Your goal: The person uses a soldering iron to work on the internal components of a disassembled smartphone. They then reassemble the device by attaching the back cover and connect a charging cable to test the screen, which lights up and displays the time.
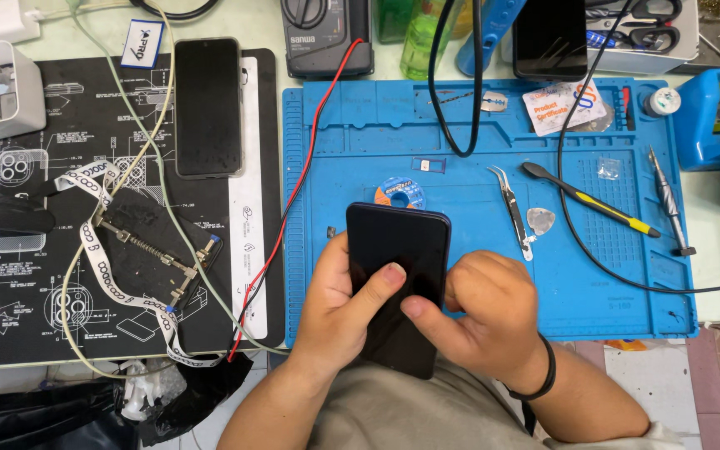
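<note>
Three dark phones [398, 275], one tweezers [513, 208], one blue mat [626, 283], two hands [339, 308], one scissors [647, 23]

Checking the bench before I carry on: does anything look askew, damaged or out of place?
Nothing looks damaged or spilled. Both hands, left and right, hold the dark phone over the blue mat. A red wire trails loosely across the mat's left edge.
</note>
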